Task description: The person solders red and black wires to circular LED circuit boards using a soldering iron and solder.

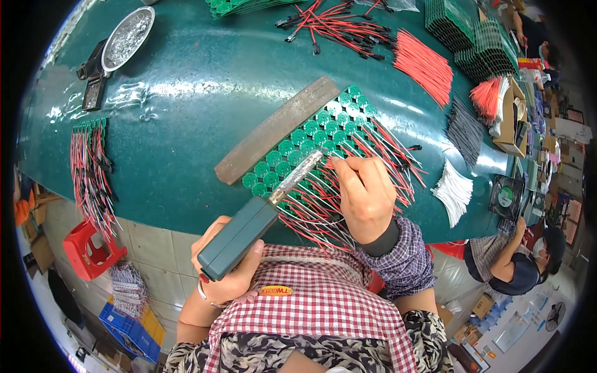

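My left hand (229, 290) is wrapped round the dark green body of a soldering gun (239, 239). Its metal tip rests at a panel of small round green circuit boards (286, 149), close to my right fingertips. My right hand (367, 196) is closed in a pinch over the panel, on the end of a thin wire that its fingers mostly hide. Red, white and black wires (314, 208) run from the panel's near side toward me, some passing under my right hand. A flat metal bar (277, 130) lies along the panel's far left edge.
Loose bundles of red wires (423, 67), black wires (465, 132) and white wires (454, 193) lie right. Connector leads (339, 28) and stacked green panels (448, 25) are farther back. At left are a metal dish (129, 38) and a wired panel (90, 149). A co-worker (516, 261) sits right.
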Demonstrator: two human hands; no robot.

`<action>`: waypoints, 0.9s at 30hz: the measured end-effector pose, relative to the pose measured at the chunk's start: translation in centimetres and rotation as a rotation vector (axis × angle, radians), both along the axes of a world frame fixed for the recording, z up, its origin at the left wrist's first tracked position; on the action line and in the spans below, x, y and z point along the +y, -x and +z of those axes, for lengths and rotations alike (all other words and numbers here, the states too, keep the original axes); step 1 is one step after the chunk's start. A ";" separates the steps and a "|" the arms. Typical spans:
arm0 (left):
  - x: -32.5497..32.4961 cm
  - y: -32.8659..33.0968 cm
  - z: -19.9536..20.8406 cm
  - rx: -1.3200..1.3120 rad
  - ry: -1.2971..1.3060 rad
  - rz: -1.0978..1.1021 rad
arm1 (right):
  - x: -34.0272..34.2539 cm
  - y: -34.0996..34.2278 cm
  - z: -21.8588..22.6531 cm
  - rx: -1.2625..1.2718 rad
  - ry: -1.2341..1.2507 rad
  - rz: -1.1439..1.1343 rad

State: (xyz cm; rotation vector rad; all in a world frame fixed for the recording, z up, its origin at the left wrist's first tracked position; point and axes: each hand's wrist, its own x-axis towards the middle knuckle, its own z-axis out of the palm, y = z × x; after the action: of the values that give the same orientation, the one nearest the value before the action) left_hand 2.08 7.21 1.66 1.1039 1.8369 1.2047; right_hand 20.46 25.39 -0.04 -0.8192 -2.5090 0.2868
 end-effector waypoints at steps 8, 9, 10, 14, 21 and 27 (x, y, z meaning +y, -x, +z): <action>-0.6 -0.2 -0.4 -0.073 0.005 0.096 | 0.0 0.0 0.0 -0.009 0.013 -0.001; -0.6 -0.2 -0.4 -0.073 0.004 0.097 | 0.0 0.0 0.0 -0.009 0.012 0.000; -0.6 -0.3 -0.5 -0.090 0.007 0.108 | -0.1 0.0 -0.1 -0.006 0.009 -0.003; -0.7 -0.3 -0.5 -0.101 0.003 0.130 | -0.1 0.1 -0.2 0.000 0.000 -0.011; -1.4 -0.4 -0.5 -0.088 -0.004 0.161 | -1.1 0.4 0.1 0.105 -0.013 0.044; -0.9 0.1 0.2 -0.014 -0.014 0.037 | -1.3 0.5 0.0 0.052 -0.006 0.042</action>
State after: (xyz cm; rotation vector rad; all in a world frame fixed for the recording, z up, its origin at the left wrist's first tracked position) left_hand 1.98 6.30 1.90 1.0699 1.8485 1.2450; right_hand 19.93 24.08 -0.06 -0.7480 -2.4796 0.3111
